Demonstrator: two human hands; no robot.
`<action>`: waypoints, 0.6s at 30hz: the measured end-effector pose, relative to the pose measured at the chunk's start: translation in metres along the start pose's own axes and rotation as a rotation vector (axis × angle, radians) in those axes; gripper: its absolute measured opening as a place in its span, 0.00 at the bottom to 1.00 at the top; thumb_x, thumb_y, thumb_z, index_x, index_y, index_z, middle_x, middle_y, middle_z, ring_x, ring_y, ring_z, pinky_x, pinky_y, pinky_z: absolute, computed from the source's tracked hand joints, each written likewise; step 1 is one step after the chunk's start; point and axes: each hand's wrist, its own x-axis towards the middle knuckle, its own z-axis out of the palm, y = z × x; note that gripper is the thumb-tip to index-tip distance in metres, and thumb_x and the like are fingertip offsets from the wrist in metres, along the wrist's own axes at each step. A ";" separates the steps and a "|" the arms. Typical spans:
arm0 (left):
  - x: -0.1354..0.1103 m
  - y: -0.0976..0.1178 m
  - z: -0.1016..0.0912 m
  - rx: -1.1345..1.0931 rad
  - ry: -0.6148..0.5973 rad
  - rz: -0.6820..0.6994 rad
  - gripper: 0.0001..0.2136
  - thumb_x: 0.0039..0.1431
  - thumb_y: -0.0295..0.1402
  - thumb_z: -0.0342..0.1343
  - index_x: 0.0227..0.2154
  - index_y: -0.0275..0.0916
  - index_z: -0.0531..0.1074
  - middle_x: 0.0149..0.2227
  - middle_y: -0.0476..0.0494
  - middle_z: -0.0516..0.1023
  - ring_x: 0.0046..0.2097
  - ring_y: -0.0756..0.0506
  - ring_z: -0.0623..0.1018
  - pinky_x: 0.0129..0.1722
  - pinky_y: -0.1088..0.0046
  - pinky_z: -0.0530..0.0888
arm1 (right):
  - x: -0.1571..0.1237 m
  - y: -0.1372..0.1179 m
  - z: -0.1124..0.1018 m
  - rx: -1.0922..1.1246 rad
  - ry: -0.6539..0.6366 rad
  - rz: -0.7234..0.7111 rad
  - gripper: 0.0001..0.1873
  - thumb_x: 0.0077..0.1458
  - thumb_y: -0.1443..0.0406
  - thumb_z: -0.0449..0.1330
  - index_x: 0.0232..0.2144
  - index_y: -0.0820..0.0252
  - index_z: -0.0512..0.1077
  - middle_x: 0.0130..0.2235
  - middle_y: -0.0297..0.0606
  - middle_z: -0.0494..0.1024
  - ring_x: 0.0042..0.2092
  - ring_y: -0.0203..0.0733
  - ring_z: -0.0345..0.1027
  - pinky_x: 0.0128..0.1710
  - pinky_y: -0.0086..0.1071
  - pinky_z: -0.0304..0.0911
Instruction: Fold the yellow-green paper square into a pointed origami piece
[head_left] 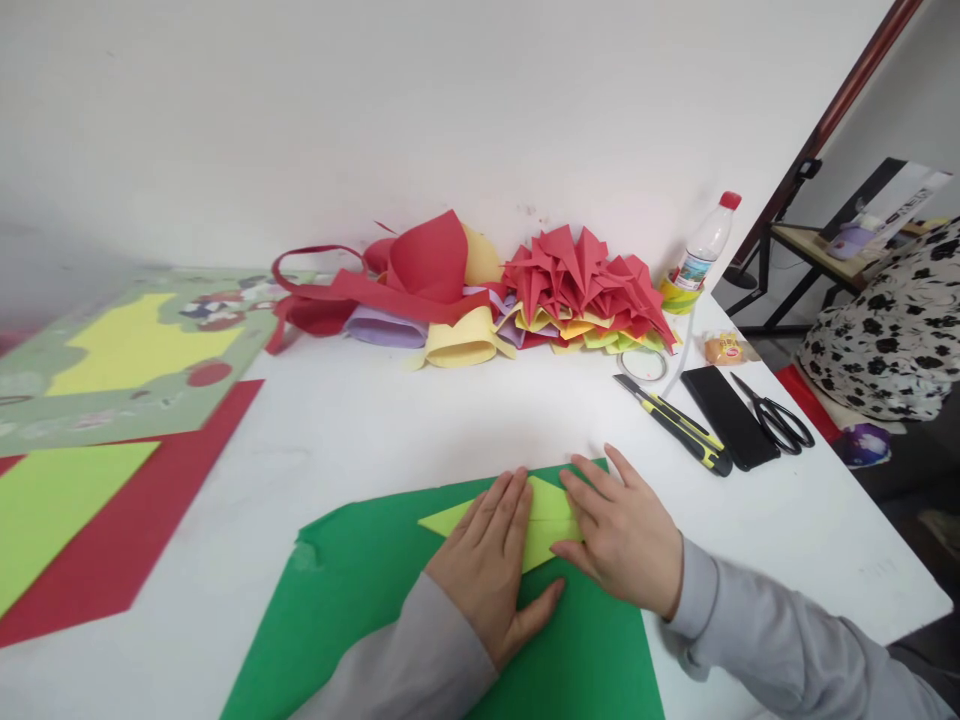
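A folded light-green paper piece [541, 512] lies on a big dark-green sheet [360, 590] on the white table [375, 420]. My left hand [491, 565] lies flat on the left part of the folded piece, fingers stretched out together. My right hand [619, 535] presses flat on its right part, fingers extended. Both hands hold the fold down; neither grips anything. Grey sleeves cover both forearms.
A pile of folded red, yellow and purple paper shapes [555, 290] sits by the wall. A utility knife [671, 423], black phone [727, 415], scissors [776, 415], tape roll [643, 363] and water bottle [701, 250] lie right. Red and yellow-green sheets [112, 510] lie left.
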 end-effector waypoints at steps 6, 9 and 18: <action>0.006 0.007 -0.004 0.074 0.026 -0.055 0.38 0.62 0.53 0.40 0.62 0.20 0.56 0.61 0.20 0.66 0.61 0.29 0.67 0.56 0.53 0.64 | -0.001 0.010 0.001 0.033 0.045 0.033 0.15 0.64 0.60 0.55 0.40 0.64 0.78 0.53 0.47 0.77 0.59 0.56 0.63 0.63 0.58 0.52; 0.012 0.004 -0.013 0.159 -0.016 -0.043 0.40 0.60 0.55 0.42 0.55 0.16 0.65 0.55 0.14 0.71 0.53 0.26 0.73 0.47 0.52 0.69 | 0.000 0.013 0.005 -0.007 -0.007 0.072 0.19 0.65 0.57 0.55 0.50 0.63 0.73 0.58 0.50 0.72 0.61 0.59 0.60 0.62 0.62 0.50; 0.020 -0.002 -0.027 0.164 -0.076 -0.018 0.31 0.63 0.48 0.41 0.54 0.25 0.71 0.58 0.29 0.72 0.44 0.32 0.74 0.37 0.57 0.68 | 0.006 0.007 0.007 0.015 -0.105 0.176 0.27 0.64 0.49 0.52 0.59 0.56 0.66 0.63 0.52 0.65 0.63 0.62 0.57 0.60 0.65 0.50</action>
